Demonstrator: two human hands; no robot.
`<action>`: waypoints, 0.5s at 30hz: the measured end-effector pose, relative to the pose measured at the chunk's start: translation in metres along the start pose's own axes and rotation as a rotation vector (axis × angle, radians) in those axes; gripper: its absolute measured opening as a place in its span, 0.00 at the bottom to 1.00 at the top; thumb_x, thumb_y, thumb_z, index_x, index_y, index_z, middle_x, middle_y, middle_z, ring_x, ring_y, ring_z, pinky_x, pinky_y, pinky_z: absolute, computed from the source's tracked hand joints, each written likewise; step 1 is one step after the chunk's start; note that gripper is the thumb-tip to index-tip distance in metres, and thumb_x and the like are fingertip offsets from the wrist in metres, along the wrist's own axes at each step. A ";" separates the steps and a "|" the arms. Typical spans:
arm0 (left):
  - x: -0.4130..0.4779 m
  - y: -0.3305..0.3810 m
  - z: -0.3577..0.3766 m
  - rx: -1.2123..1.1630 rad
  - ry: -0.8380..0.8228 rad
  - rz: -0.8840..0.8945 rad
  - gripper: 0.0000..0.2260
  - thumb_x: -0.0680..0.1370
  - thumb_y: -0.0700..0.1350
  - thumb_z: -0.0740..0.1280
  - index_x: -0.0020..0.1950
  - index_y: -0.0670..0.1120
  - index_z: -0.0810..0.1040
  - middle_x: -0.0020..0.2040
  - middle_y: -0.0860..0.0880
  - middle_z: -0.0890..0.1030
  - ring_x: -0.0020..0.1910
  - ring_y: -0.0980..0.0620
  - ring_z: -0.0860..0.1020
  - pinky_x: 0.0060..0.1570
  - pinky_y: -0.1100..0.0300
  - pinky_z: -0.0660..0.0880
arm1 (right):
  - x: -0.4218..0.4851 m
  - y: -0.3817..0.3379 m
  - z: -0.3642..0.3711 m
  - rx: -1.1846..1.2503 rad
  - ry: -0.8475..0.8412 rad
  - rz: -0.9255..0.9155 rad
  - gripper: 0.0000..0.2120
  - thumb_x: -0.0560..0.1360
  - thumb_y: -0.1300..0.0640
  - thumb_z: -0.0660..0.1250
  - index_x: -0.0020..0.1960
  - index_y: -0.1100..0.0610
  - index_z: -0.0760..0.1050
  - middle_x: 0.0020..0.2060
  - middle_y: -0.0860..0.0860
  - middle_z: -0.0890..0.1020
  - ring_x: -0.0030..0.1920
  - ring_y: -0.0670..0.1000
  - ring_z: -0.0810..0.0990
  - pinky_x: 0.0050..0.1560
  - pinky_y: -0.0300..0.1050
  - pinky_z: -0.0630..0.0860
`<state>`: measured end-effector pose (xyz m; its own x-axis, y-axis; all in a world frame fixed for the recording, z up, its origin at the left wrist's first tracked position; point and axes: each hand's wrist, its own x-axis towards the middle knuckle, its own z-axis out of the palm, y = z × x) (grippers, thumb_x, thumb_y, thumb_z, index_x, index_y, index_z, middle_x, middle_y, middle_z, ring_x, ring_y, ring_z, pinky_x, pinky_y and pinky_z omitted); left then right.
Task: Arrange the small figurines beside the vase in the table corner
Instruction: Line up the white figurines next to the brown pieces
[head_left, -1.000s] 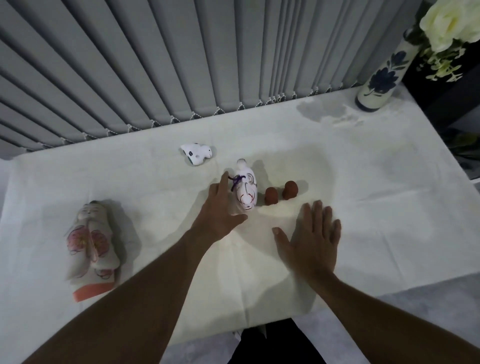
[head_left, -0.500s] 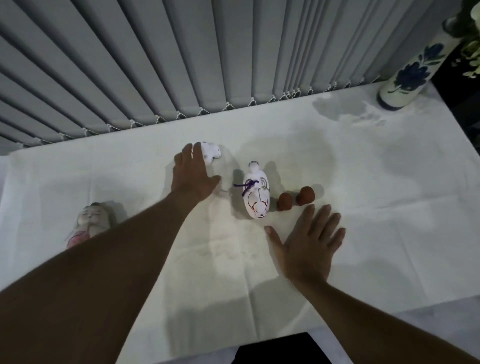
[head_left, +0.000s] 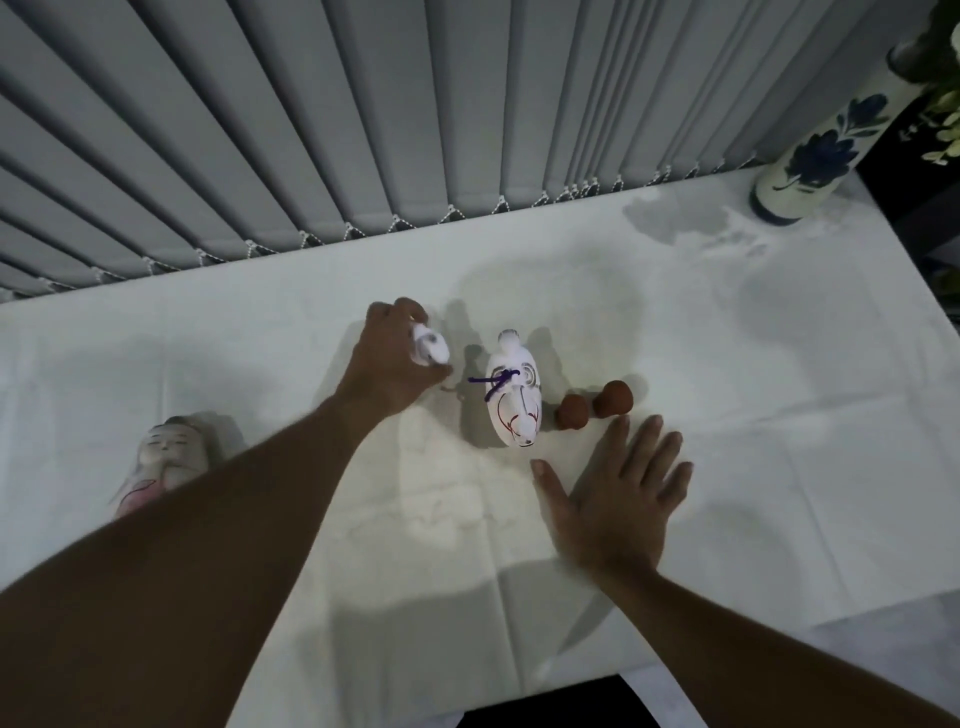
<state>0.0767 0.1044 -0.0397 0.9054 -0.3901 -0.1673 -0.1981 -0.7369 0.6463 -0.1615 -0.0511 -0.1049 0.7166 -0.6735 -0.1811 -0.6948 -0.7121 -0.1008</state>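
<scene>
Now | left hand (head_left: 392, 358) grips small white figurine (head_left: 430, 356) | glossy, blurred

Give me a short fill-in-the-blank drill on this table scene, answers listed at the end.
1. The left hand is closed around a small ____ figurine.
2. The right hand lies ____ on the tablecloth, holding nothing.
3. Right of the tall white figurine stand ____ brown pieces.
4. The blue-flowered vase stands in the far ____ corner.

Answers: white; flat; two; right
</scene>
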 end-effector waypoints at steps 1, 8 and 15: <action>-0.010 -0.001 0.002 -0.054 -0.007 0.038 0.27 0.62 0.44 0.83 0.56 0.46 0.76 0.54 0.44 0.73 0.47 0.50 0.75 0.49 0.59 0.73 | 0.000 0.000 0.000 0.008 -0.002 0.001 0.53 0.75 0.22 0.49 0.83 0.62 0.49 0.83 0.68 0.50 0.83 0.70 0.44 0.81 0.73 0.46; -0.058 -0.014 0.018 -0.181 -0.102 0.102 0.22 0.62 0.45 0.80 0.51 0.53 0.74 0.49 0.52 0.80 0.49 0.49 0.80 0.53 0.46 0.79 | 0.000 -0.002 -0.002 0.021 0.017 0.024 0.54 0.74 0.20 0.48 0.83 0.60 0.49 0.84 0.66 0.50 0.84 0.69 0.45 0.81 0.72 0.48; -0.070 -0.015 0.018 -0.019 -0.209 0.174 0.24 0.66 0.52 0.77 0.57 0.55 0.72 0.53 0.57 0.80 0.51 0.53 0.79 0.53 0.56 0.77 | -0.001 -0.003 -0.002 0.036 0.039 0.025 0.54 0.74 0.21 0.50 0.83 0.60 0.51 0.83 0.66 0.52 0.84 0.69 0.47 0.80 0.73 0.49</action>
<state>0.0100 0.1325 -0.0509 0.7607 -0.6171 -0.2014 -0.3352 -0.6391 0.6922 -0.1601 -0.0489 -0.1029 0.7001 -0.6991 -0.1454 -0.7140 -0.6877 -0.1315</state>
